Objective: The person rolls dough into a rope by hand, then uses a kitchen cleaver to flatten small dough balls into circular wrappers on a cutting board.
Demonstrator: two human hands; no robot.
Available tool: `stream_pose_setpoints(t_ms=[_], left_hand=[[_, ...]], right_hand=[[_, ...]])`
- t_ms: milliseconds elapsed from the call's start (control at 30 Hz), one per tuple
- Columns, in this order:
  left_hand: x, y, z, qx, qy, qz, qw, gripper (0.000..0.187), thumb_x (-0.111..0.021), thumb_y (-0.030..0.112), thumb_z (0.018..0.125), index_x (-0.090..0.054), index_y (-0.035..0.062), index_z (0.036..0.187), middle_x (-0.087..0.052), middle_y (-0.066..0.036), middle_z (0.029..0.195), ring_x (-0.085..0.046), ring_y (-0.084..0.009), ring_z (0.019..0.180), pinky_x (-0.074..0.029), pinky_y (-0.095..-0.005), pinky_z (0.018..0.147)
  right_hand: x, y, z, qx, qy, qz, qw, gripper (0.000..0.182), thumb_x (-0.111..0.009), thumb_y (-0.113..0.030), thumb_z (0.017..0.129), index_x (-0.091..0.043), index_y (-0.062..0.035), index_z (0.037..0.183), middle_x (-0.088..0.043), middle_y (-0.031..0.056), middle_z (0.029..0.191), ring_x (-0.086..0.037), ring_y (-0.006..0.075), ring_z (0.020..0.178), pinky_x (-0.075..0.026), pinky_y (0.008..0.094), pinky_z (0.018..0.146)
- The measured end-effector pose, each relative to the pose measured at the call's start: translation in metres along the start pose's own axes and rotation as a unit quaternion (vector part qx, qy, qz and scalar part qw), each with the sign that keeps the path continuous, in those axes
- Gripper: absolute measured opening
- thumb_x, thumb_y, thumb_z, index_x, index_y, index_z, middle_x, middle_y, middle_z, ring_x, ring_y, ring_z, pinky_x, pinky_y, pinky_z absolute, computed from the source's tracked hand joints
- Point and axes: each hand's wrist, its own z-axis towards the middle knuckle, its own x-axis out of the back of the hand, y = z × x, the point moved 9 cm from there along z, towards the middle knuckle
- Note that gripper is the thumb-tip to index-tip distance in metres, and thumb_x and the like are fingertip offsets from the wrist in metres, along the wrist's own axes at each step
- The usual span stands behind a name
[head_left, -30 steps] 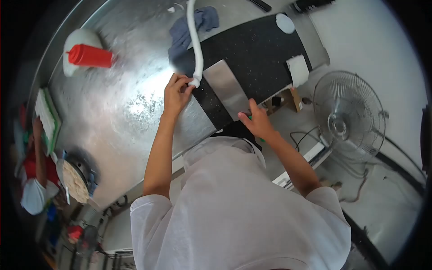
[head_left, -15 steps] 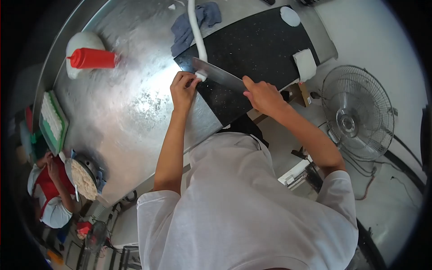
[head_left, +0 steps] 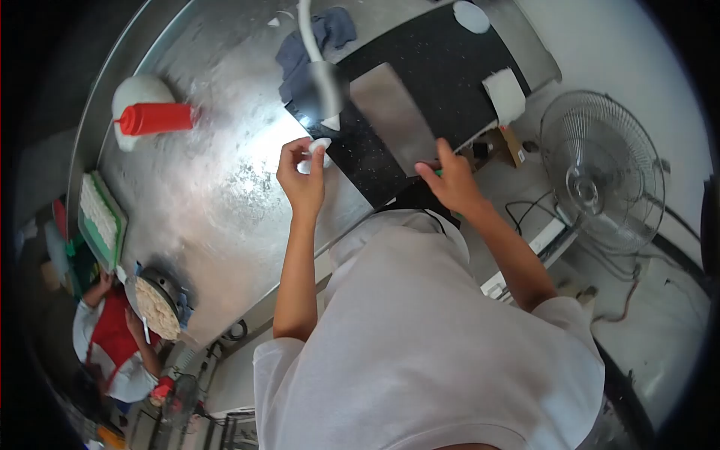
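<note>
Between the thumb and fingers of my left hand [head_left: 304, 176] is a small white dough piece [head_left: 320, 144], held above the metal table just left of the black board [head_left: 450, 67]. My right hand [head_left: 454, 180] grips the handle of a cleaver [head_left: 394, 116], whose broad blade lies flat-side up over the board. A long white dough roll [head_left: 309, 34] reaches from the top edge of the view down to the board's left corner, its lower end blurred. A small white tip [head_left: 331, 122] shows at that end.
Beside the roll lies a grey cloth [head_left: 334, 28]. A red squeeze bottle [head_left: 157, 118] rests against a white mound [head_left: 135, 94] at left. Farther down are a green tray [head_left: 105, 217], a bowl of filling [head_left: 156, 307] and a co-worker [head_left: 112, 330]. A fan [head_left: 604, 172] stands right.
The cleaver has come away from the roll's end and turned so its broad side shows. My left hand has moved slightly down and left with the white piece.
</note>
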Motion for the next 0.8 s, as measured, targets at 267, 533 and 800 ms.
stream_pose_setpoints(t_ms=[267, 533, 800], left_hand=[[-0.203, 0.0, -0.046, -0.039, -0.461, 0.335, 0.821, 0.046, -0.091, 0.012, 0.073, -0.068, 0.0051, 0.111, -0.068, -0.016, 0.104, -0.072, -0.0323, 0.096, -0.057, -0.0404, 0.082], [-0.234, 0.019, -0.034, -0.125, -0.513, 0.503, 0.684, 0.068, -0.097, 0.028, 0.061, -0.062, 0.0064, 0.115, -0.069, -0.017, 0.112, -0.07, -0.0354, 0.105, -0.057, -0.0432, 0.089], [-0.3, 0.038, -0.086, -0.261, -0.456, 0.284, 0.802, 0.086, -0.071, 0.057, 0.081, -0.046, 0.0117, 0.149, -0.042, -0.015, 0.155, -0.033, -0.035, 0.148, -0.017, -0.0589, 0.122]], right_hand=[[0.051, 0.085, -0.125, -0.229, 0.275, 0.155, 0.921, 0.04, -0.077, -0.023, 0.094, -0.058, 0.0019, 0.119, -0.073, 0.0139, 0.095, -0.071, 0.0245, 0.086, -0.055, 0.0386, 0.08], [0.028, 0.12, -0.204, -0.368, 0.354, 0.251, 0.822, 0.038, -0.078, -0.024, 0.094, -0.06, -0.0004, 0.117, -0.066, 0.0045, 0.079, -0.055, 0.0078, 0.053, -0.043, 0.0262, 0.046], [0.112, 0.164, -0.122, -0.231, 0.371, 0.369, 0.821, 0.035, -0.073, -0.033, 0.098, -0.061, -0.0007, 0.106, -0.06, 0.0018, 0.075, -0.05, 0.0079, 0.051, -0.041, 0.0259, 0.046]])
